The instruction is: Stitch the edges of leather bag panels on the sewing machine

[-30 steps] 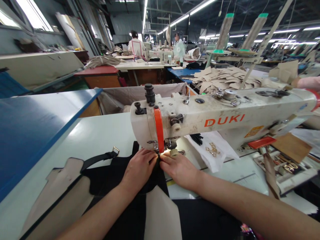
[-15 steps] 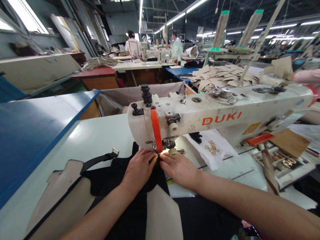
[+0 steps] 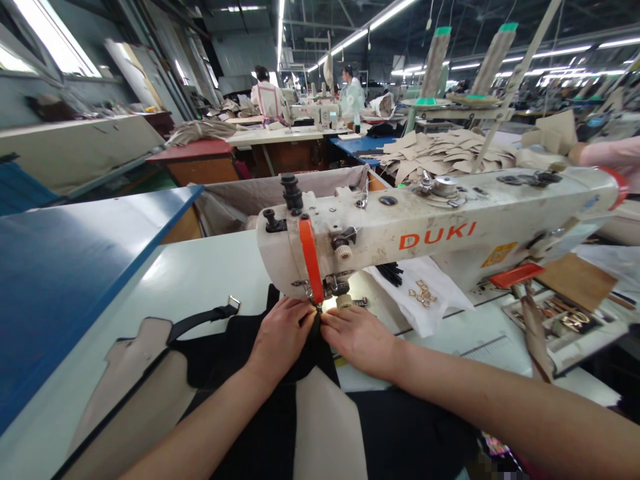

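Note:
A black and beige fabric piece (image 3: 330, 420) lies across the machine bed and hangs toward me. My left hand (image 3: 283, 337) grips its black part just left of the needle area, fingers bent and pressed together. On the other side, my right hand (image 3: 363, 337) pinches the same cloth close to the presser foot. Above both hands is the head of a white sewing machine (image 3: 435, 227) with an orange guard (image 3: 311, 260). A black strap (image 3: 203, 321) with a metal buckle (image 3: 233, 305) extends from the piece at left. My fingertips partly hide the stitching spot.
Behind the machine arm, a white plastic bag (image 3: 440, 310) holds gold-coloured rings. At right stands a tray of small tools (image 3: 567, 320). A blue table (image 3: 90, 267) adjoins on the left. Cut beige pieces (image 3: 450, 153) are heaped farther back, and other people work beyond.
The fabric has shifted slightly to the right at its left side. The view has turned a little. Both hands keep their hold beside the needle.

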Motion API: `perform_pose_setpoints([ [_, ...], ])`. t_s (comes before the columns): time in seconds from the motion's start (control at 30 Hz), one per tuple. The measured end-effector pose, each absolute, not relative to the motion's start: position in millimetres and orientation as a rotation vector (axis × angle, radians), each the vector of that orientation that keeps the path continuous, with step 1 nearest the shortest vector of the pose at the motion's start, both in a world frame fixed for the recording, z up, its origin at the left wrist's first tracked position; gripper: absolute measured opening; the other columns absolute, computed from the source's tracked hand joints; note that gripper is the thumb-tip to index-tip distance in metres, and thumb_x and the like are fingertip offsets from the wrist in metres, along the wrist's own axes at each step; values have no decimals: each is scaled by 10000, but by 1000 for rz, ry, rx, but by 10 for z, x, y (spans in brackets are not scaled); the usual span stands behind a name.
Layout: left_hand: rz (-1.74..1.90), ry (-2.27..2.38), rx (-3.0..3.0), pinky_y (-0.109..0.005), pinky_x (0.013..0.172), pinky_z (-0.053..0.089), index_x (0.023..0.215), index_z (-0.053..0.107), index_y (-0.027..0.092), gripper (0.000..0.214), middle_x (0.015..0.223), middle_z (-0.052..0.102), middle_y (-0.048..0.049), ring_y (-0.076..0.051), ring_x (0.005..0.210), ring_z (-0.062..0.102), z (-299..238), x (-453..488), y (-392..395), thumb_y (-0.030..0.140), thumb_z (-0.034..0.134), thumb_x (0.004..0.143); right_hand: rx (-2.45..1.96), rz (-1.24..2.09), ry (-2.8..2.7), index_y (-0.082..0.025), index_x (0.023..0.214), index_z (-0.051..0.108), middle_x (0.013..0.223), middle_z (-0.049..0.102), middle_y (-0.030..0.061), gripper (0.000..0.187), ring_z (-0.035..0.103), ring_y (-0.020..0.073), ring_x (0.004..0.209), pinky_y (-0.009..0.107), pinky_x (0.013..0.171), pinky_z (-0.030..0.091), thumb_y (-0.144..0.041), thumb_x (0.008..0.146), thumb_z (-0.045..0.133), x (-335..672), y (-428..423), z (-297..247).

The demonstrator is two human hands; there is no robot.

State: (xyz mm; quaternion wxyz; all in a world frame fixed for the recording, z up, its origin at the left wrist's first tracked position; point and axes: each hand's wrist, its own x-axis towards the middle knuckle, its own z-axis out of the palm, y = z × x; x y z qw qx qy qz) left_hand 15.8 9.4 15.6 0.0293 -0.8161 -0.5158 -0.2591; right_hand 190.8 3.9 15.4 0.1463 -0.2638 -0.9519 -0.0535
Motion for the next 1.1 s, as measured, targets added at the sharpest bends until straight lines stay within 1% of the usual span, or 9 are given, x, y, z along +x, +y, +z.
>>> perform_pose_setpoints([
  [0.13,-816,-1576,-2508,-291,736,505,686,638,202,183,763,662,-34,-184,776,604,151,157,91,159,516,815,-766,-147,-2739,-136,883,574,950,617,62,103,534,193,896,316,793,411,-170,900,478,1898,45,158],
  [0.37,-786,-1633,-2505,-302,743,516,706,656,216,177,773,677,-35,-194,779,615,170,163,97,178,518,811,-786,-125,-2739,-142,886,574,1001,618,71,123,535,193,925,321,800,408,-167,912,456,1910,53,158],
  [0.5,-773,-1633,-2494,-303,737,519,677,648,220,178,751,679,-30,-195,766,620,178,169,109,179,527,801,-794,-116,-2745,-142,897,574,1020,615,78,132,536,194,940,325,809,408,-168,916,446,1907,58,167],
  [0.67,-797,-1636,-2498,-305,732,519,685,648,214,174,760,690,-34,-197,768,623,180,160,123,169,521,795,-792,-129,-2744,-140,895,573,981,620,73,134,542,197,917,324,806,411,-170,915,444,1901,72,166],
  [0.9,-787,-1630,-2493,-311,750,520,712,668,200,163,762,698,-44,-206,779,631,158,142,138,176,531,797,-776,-171,-2731,-150,853,570,941,633,71,124,557,198,834,321,777,419,-173,904,460,1900,112,149],
  [1.1,-768,-1674,-2476,-305,730,524,714,681,198,160,747,705,-41,-205,758,640,173,149,140,189,542,792,-776,-200,-2719,-154,842,570,989,635,76,122,557,196,838,318,776,418,-173,902,466,1901,109,157],
])
